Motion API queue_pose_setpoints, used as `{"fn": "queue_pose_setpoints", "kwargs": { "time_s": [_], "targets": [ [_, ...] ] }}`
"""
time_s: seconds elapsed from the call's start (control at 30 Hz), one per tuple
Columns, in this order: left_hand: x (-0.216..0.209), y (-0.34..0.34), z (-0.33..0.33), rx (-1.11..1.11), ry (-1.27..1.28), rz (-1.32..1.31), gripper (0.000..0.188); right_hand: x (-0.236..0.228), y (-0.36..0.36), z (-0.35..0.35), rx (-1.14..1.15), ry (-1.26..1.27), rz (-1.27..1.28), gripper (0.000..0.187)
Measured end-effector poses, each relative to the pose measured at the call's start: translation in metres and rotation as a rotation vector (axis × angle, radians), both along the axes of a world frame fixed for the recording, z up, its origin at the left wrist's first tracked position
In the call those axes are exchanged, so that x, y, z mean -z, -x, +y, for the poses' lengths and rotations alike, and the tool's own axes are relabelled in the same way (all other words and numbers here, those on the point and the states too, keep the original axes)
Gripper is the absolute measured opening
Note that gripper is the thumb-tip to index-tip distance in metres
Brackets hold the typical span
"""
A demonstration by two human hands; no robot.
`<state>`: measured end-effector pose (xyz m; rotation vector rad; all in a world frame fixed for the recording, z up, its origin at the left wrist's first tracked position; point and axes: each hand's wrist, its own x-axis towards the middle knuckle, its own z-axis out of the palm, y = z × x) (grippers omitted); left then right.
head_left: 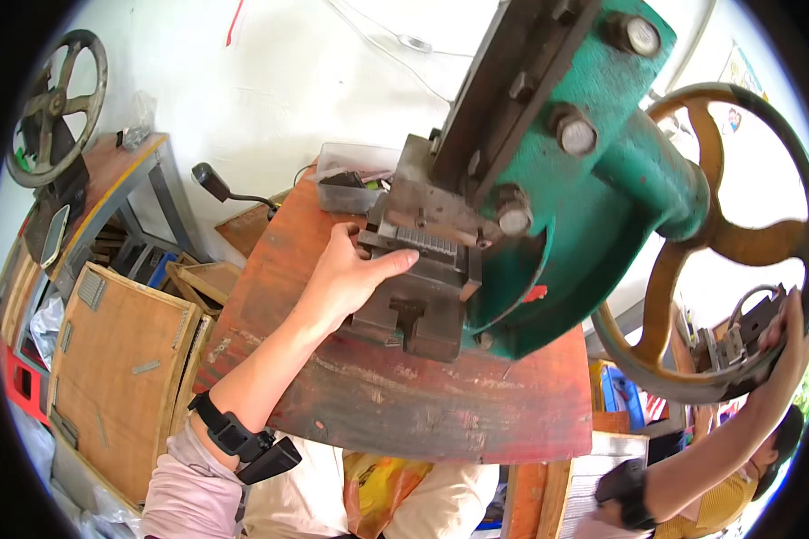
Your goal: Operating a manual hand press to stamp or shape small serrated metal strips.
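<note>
Work at the green press (593,193) looks to be midway through a round, judging by how things lie. A ribbed metal strip (430,242) sits near the middle of the view, in the holder just below the press's upper metal block (436,214), so the placing seems done; whether the block touches it, I cannot tell. The left hand (355,274) is at 8 o'clock from the strip, its thumb stretched along the holder's front with the tip by the strip's near edge. That thumb and the forefinger stand spread apart at the holder's left end; the forefinger's tip and the remaining fingers are hidden, so whether they pinch anything is unclear. At 3 o'clock in the view, the right hand (786,328) has its fingers bent around the rim of the big wheel (755,240), between 4 and 5 o'clock on it. What is left, as far as shows: the strip is not out of the holder, and the left hand is not clear of it. Whether the strip is already pressed cannot be read from its surface. At 8 o'clock in the view, beside the red-brown counter (512,413), a wooden tray (121,346) carries small grey strips (91,289); whether these are finished or waiting is unclear. An open clear box (340,199) stands between 10 and 11 o'clock from the holder.
</note>
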<state>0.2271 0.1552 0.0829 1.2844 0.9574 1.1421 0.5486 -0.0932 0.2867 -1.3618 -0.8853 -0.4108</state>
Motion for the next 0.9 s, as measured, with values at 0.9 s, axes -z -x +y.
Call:
{"fn": "queue_pose_setpoints", "kwargs": {
  "time_s": [0.9],
  "targets": [
    [-0.013,0.06,-0.035,-0.112,-0.895,0.718,0.023,-0.123,0.016,0.057,0.356,0.561,-0.293,0.029]
  ]
}}
